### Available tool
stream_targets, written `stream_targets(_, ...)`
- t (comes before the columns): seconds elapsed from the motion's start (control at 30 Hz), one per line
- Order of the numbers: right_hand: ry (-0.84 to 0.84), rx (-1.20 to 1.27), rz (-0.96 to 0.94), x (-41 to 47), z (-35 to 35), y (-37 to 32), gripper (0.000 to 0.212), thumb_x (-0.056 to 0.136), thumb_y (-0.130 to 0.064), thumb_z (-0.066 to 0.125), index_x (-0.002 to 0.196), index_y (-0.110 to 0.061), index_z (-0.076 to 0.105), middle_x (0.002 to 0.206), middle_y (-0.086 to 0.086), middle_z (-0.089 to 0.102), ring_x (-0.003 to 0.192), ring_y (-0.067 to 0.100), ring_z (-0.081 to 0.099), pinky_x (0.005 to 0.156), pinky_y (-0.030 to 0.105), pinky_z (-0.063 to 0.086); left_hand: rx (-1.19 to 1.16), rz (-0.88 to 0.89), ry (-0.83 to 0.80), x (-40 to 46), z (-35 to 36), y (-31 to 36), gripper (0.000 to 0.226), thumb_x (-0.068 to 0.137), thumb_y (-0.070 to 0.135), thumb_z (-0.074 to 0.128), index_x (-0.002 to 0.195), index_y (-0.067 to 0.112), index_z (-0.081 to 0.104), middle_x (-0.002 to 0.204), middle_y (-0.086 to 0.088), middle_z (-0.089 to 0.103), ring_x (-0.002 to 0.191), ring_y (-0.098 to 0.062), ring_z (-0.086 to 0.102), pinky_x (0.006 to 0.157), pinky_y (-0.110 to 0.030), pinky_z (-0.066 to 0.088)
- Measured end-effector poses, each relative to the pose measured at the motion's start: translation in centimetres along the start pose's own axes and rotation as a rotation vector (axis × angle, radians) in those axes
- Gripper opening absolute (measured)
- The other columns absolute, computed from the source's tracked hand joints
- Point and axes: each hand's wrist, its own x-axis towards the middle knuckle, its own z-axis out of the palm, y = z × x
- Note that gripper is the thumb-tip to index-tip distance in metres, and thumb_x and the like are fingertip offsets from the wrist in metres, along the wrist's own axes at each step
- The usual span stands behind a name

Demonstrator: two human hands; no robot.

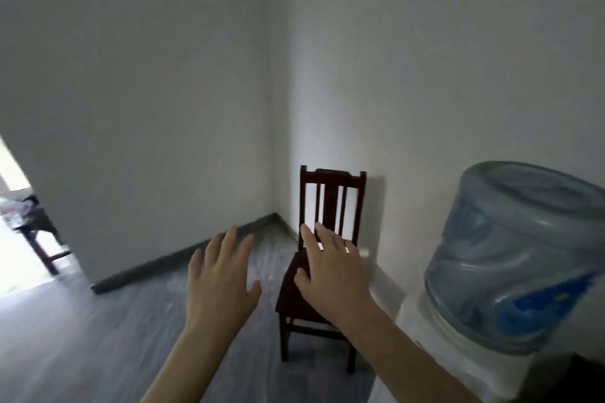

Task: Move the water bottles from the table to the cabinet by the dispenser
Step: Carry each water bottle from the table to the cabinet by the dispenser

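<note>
My left hand is stretched out in front of me, fingers spread and straight, holding nothing. My right hand is beside it, also spread flat and empty, in front of a dark wooden chair. The white water dispenser stands at the lower right, topped by a large blue water jug. Far left, through a bright doorway, a dark table shows with blurred items on it. I cannot make out any water bottles or the cabinet.
The chair stands in the corner against the white wall, just left of the dispenser. Grey wood-look floor spreads to the left toward the doorway. A white wall end juts out beside the doorway.
</note>
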Motion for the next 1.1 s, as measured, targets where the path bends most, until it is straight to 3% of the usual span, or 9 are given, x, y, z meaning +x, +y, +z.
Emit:
stream_targets(0.13,-0.121,0.001,-0.126,4.2,1.2,-2.4,0.076,0.095,-0.043,0.045,0.157,-0.024,0.005,0.166,0.006,0.003,0.152,0.024,0.004,0.121,0.05,0.01,0.014,-0.147,-0.022,0.6,-0.3,-3.1,0.083,0.079,0.049,0.078,0.15,0.024,0.045,0.164,-0.009,0.031,0.15,-0.033,0.034,0.118,-0.055,0.031)
stream_targets(0.27,-0.213,-0.034,-0.302,7.6,3.3,-5.8,0.077,0.096,-0.046,0.043,0.157,-0.023,0.003,0.166,0.006,0.0,0.152,0.026,0.003,0.12,0.051,0.014,0.029,-0.336,-0.006,-0.4,-0.6,-6.5,0.081,0.085,0.052,0.071,0.154,0.027,0.037,0.168,-0.007,0.023,0.153,-0.031,0.026,0.122,-0.054,0.022)
stream_targets(0.37,-0.237,-0.028,-0.437,9.6,4.7,-9.8,0.077,0.096,-0.05,0.041,0.157,-0.025,0.002,0.166,0.005,0.0,0.152,0.025,0.003,0.12,0.049,0.015,0.049,-0.463,-0.041,-2.2,-0.6,-9.7,0.08,0.096,0.057,0.053,0.16,0.031,0.013,0.171,-0.003,-0.003,0.158,-0.027,0.002,0.126,-0.05,0.006)
stream_targets(0.53,-0.286,0.05,-0.646,10.5,6.6,-17.7,0.075,0.096,-0.052,0.04,0.157,-0.028,0.003,0.166,0.001,-0.001,0.152,0.025,0.002,0.121,0.048,0.014,0.088,-0.644,-0.061,-5.6,-0.4,-15.6,0.093,0.089,0.08,0.036,0.161,0.034,-0.001,0.167,0.0,-0.024,0.155,-0.026,-0.019,0.122,-0.051,-0.01)
stream_targets(0.7,-0.302,0.072,-0.811,10.5,8.3,-25.8,0.074,0.097,-0.056,0.036,0.157,-0.03,0.002,0.166,0.0,-0.005,0.152,0.026,-0.001,0.121,0.048,0.011,0.134,-0.789,-0.05,-9.4,-0.3,-21.7,0.096,0.08,0.085,0.014,0.159,0.033,0.027,0.169,-0.001,-0.002,0.155,-0.027,-0.002,0.119,-0.052,-0.008)
stream_targets(0.8,-0.335,0.086,-0.89,10.1,9.3,-30.9,0.074,0.097,-0.059,0.033,0.157,-0.031,-0.002,0.166,-0.001,-0.01,0.152,0.025,-0.004,0.122,0.048,0.009,0.144,-0.858,-0.043,-11.5,-0.6,-25.7,0.099,0.077,0.084,0.003,0.161,0.035,0.013,0.166,0.002,-0.018,0.153,-0.025,-0.016,0.115,-0.05,-0.018)
stream_targets(0.93,-0.334,0.095,-0.977,9.9,10.2,-38.2,0.075,0.097,-0.062,0.028,0.156,-0.033,-0.007,0.165,-0.002,-0.014,0.152,0.024,-0.007,0.121,0.05,0.005,0.163,-0.933,-0.051,-14.1,-2.2,-31.3,0.098,0.077,0.081,0.001,0.161,0.033,0.018,0.164,0.001,-0.016,0.157,-0.031,0.001,0.121,-0.051,-0.006)
stream_targets(1.03,-0.315,0.094,-1.028,9.8,11.1,-43.7,0.075,0.095,-0.068,0.02,0.156,-0.035,-0.008,0.164,-0.004,-0.016,0.152,0.021,-0.01,0.119,0.053,-0.002,0.129,-1.004,-0.067,-15.6,-3.5,-35.6,0.105,0.065,0.08,-0.015,0.16,0.036,-0.006,0.163,0.003,-0.031,0.156,-0.028,-0.017,0.123,-0.052,-0.008)
stream_targets(1.1,-0.299,0.105,-1.049,9.6,12.0,-47.0,0.078,0.089,-0.073,0.011,0.155,-0.037,-0.007,0.164,-0.005,-0.016,0.152,0.021,-0.01,0.119,0.055,-0.005,0.152,-1.031,-0.084,-16.6,-4.2,-38.4,0.105,0.064,0.079,-0.017,0.159,0.036,-0.012,0.164,0.002,-0.032,0.155,-0.027,-0.021,0.123,-0.053,-0.008)
